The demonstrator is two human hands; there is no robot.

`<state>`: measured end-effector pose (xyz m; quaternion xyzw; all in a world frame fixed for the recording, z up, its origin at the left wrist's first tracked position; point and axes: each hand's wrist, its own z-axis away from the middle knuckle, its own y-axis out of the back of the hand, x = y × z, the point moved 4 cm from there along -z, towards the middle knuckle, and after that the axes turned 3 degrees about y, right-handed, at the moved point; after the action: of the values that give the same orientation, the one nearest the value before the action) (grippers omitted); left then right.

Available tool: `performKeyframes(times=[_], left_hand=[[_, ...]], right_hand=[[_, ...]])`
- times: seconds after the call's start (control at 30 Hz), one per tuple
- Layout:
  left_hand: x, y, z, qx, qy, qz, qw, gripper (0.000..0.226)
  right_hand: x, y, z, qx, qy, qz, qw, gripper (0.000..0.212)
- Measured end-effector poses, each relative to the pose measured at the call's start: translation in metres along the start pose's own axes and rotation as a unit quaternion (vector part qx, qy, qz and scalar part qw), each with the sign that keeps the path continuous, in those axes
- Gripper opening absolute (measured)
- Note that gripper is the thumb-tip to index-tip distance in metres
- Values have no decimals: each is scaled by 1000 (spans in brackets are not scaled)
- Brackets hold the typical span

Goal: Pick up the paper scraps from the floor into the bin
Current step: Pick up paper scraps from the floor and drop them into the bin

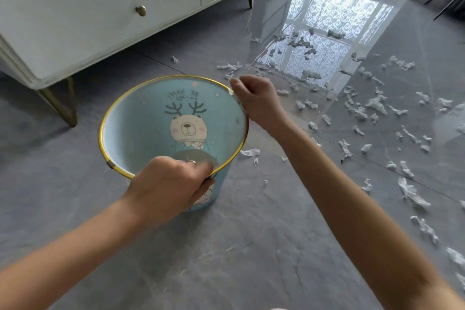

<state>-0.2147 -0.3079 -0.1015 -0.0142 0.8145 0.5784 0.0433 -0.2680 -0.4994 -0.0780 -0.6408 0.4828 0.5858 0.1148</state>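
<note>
Fingers [201,165] of the left hand [171,184] curl over the near rim of the bin [141,128], thumb on the outside wall: a firm hold. One finger carries a ring [192,161].

Upper left: white cabinet [100,7] on slim brass legs, well apart from the bin and behind it. Grey glossy floor [251,246] all round.

Bin: light blue, gold rim, bear with antlers printed on the wall. Mouth opens upward toward the camera, long axis near upright with the base nearer the person. Cannot tell whether the base rests on the floor. Inside: a grey bottom disc, partly hidden by the left hand, and a few pale flecks on the inner wall.

Right hand [256,100]: fingers closed on the far right rim, forearm crossing the floor to the bin's right.

Scraps [377,104]: white, crumpled and torn, scattered over the floor right of the bin, out to the right edge. The nearest scrap [250,152] lies just beside the bin wall, under the right forearm. Others lie on a bright window reflection [334,15] in the upper right.
</note>
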Motion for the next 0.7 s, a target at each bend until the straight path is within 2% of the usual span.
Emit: performKeyframes(times=[0.07, 0.13, 0.23, 0.3, 0.37, 0.43, 0.5, 0.57, 0.6, 0.63, 0.7], left_hand=[[-1, 0, 1, 0, -2, 0, 1000, 29], [-1, 0, 2, -2, -8, -3, 1000, 31], [-2, 1, 2, -1, -10, -8, 1000, 34], [-2, 0, 2, 1, -11, -12, 1000, 34], [-2, 1, 2, 6, -16, -10, 1000, 33], [-2, 1, 2, 7, -18, -9, 1000, 33], [-2, 2, 2, 7, -15, -7, 1000, 32], [-2, 2, 2, 5, -12, -4, 1000, 32], [-2, 2, 2, 5, -12, -2, 1000, 32], [-2, 2, 2, 4, -12, 1, 1000, 31], [-2, 3, 3, 2, -11, 4, 1000, 30]], right_hand=[[-27, -17, -7, -48, 100, 146, 983, 47], [-41, -30, -9, -89, 156, 192, 965, 46], [-45, -47, -11, -196, 105, 234, 946, 47], [-43, -49, -9, -273, 31, 245, 930, 61], [-38, -47, -9, -313, -1, 220, 924, 65], [-37, -43, -9, -307, 0, 175, 936, 60], [-33, -39, -13, -255, 19, 135, 957, 51], [-29, -34, -16, -209, 68, 123, 968, 29], [-27, -32, -16, -214, 86, 104, 967, 15], [-24, -30, -15, -240, 99, 84, 962, 10], [-19, -26, -13, -268, 116, 56, 955, 26]])
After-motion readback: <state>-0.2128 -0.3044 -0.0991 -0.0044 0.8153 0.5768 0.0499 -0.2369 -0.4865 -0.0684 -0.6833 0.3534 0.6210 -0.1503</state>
